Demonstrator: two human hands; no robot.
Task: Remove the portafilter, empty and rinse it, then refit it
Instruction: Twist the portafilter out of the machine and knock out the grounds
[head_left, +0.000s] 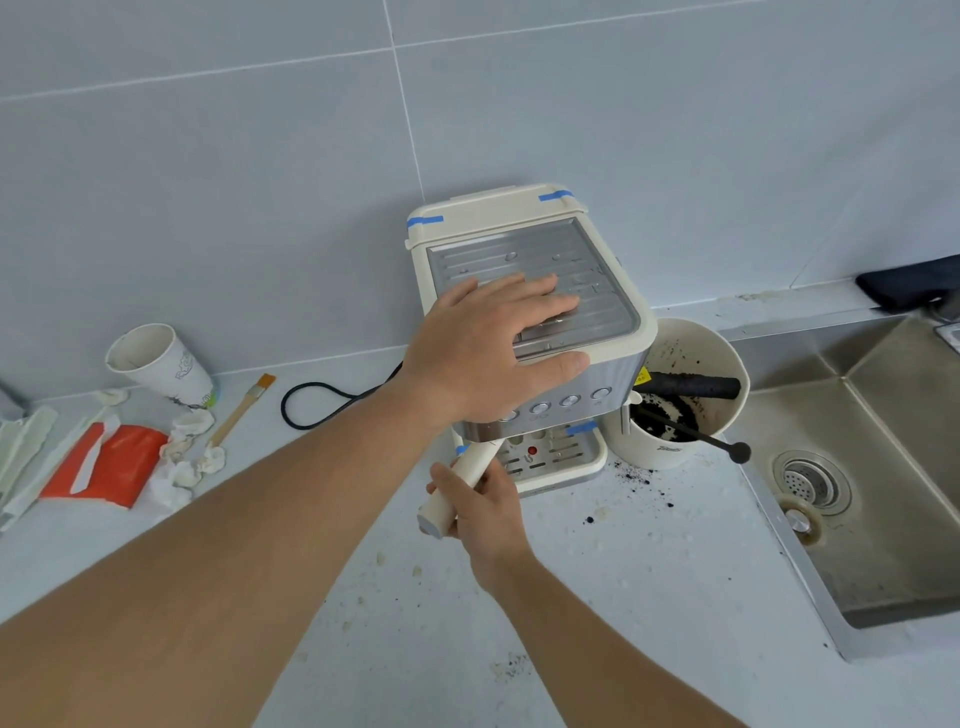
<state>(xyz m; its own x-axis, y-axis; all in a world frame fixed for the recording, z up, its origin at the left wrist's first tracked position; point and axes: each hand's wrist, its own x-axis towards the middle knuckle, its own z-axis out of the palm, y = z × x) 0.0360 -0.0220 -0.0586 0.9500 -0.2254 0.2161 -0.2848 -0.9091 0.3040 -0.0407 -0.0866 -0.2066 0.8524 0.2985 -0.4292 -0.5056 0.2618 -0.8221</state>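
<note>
A cream and steel espresso machine (613, 291) stands against the tiled wall. My left hand (488, 348) lies flat on its ribbed metal top, fingers spread, thumb along the front edge. Below the machine's front, the cream handle of the portafilter (441, 512) sticks out toward me and to the left. My right hand (483, 509) is wrapped around that handle. The portafilter's head is hidden under the machine. The drip tray (566, 460) with a red float shows beneath.
A cream knock bin (675, 447) with coffee grounds and a black bar stands right of the machine; loose grounds lie in front. A steel sink (872, 467) is at the far right. Left are a paper cup (156, 364), a brush (241, 410), a red packet (104, 462), crumpled tissues and a black cable (317, 395).
</note>
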